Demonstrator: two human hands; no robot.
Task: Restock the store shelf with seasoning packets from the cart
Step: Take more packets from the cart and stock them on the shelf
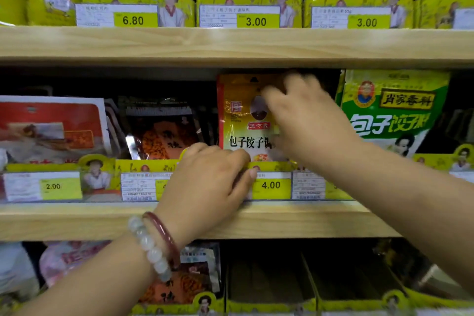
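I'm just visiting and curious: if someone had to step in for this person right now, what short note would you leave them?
Left hand: fingers curled over the front rail of the middle shelf, at the foot of the orange seasoning packet.
Right hand: blurred, on the packet's upper right; exact grip cannot be told.
Done: the packet stands upright in its slot above the 4.00 price tag, beside the green packet.
Left: let go, fetch more from the cart, which is out of view. Two compartments on the lower shelf look empty.
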